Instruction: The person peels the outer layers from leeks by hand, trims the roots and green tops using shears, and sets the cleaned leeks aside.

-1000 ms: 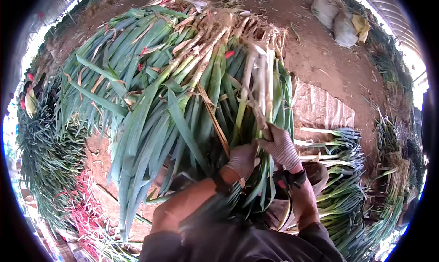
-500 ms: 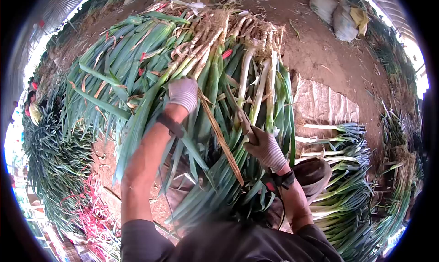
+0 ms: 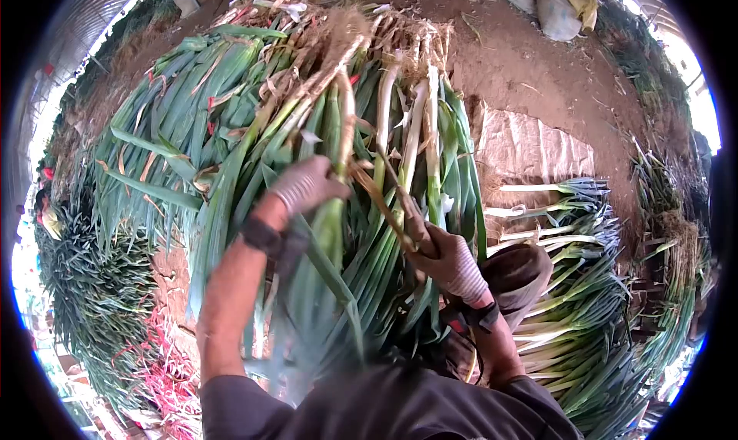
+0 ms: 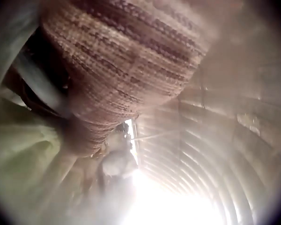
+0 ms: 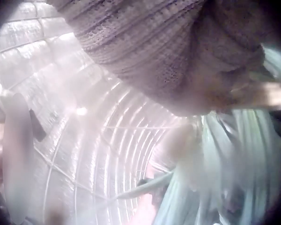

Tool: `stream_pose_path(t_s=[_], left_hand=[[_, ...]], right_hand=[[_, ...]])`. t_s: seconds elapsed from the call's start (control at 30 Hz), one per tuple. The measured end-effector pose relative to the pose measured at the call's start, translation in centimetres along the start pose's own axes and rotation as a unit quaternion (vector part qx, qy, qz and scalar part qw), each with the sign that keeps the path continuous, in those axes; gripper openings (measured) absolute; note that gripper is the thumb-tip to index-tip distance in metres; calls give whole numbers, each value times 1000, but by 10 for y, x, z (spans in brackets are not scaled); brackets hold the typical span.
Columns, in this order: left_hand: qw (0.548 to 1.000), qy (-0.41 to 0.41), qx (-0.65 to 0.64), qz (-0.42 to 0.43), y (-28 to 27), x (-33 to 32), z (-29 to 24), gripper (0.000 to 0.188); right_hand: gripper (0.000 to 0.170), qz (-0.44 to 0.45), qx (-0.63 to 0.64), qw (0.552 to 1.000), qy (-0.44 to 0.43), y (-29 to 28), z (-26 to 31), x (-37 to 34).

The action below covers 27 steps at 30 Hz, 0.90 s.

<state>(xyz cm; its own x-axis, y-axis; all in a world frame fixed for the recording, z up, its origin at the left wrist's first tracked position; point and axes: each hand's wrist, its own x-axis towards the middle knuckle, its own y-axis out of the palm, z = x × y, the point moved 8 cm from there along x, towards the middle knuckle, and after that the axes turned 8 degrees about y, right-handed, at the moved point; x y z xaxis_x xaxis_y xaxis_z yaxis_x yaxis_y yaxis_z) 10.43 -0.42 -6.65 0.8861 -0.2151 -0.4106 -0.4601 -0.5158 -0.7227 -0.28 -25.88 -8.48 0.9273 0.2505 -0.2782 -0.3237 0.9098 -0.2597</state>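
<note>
The heap (image 3: 231,136) is filling the left and middle of the scene, roots lying far, leaves trailing near, and a row (image 3: 569,286) of other leeks is lying at the right, pale ends pointing left. Since half a second ago, one leek (image 3: 347,117) in the heap's middle is shifting, its leaves blurring with motion. The left hand (image 3: 304,186) is drawing it nearer, fingers apparently curling round the stalk, though blur is hiding their exact closure. That seems to be singling out this leek. To its right, the right hand (image 3: 450,263) is gripping a brown tool (image 3: 412,213), fingers wrapping it closely, tip pointing far. A dry leaf (image 3: 377,192) is slanting beside the tool.
</note>
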Motion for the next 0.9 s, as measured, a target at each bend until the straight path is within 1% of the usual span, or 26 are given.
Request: stream_pose_path(t_s=[0.03,0.07,0.13,0.23,0.33,0.4,0.47,0.5,0.53,0.6,0.63,0.67,0.7,0.77,0.8,0.83,0.9], left_hand=[[1000,-12,2,18,20,-7,-3,45],[997,56,8,-46,32,-7,0,49],[989,64,31,-126,41,-15,-4,51],[985,96,1,-141,48,-14,-17,50],[985,77,-32,-150,47,15,-9,48],[975,52,-35,-214,34,38,3,40],[968,79,3,-237,39,33,1,31],[963,100,45,-246,47,26,-1,33],[956,118,85,-253,52,7,-10,37],[961,114,130,-216,66,-17,-11,35],[959,116,162,-201,72,-29,-11,34],[956,118,195,-186,77,-40,-13,34],[965,85,192,-155,84,-46,-9,32],[959,97,210,-164,87,-61,-11,30],[955,104,220,-169,85,-66,-12,30],[936,133,269,-186,80,-70,-17,26],[927,143,279,-208,76,-67,-12,23]], right_hand=[[36,-14,-7,1000,-13,-3,-1,-2],[36,-8,-48,998,25,-6,2,-4],[45,0,-69,996,57,-8,9,-8],[40,-6,-64,998,-5,-3,9,-12],[38,-44,-51,997,44,-5,13,-3],[36,-36,-79,995,39,5,11,2],[32,-19,-116,992,38,15,-3,4],[36,-24,-112,993,10,17,-2,-2],[37,-16,-120,992,30,20,-9,-8],[38,1,-135,989,64,22,-21,-18],[36,31,-119,989,78,28,-30,-23],[36,30,-136,989,57,32,-31,-28],[37,28,-153,987,34,35,-31,-33],[38,33,-187,982,-1,41,-29,-41],[37,28,-192,981,5,43,-30,-41],[37,23,-198,980,12,45,-32,-41],[36,19,-208,978,12,50,-34,-41]])
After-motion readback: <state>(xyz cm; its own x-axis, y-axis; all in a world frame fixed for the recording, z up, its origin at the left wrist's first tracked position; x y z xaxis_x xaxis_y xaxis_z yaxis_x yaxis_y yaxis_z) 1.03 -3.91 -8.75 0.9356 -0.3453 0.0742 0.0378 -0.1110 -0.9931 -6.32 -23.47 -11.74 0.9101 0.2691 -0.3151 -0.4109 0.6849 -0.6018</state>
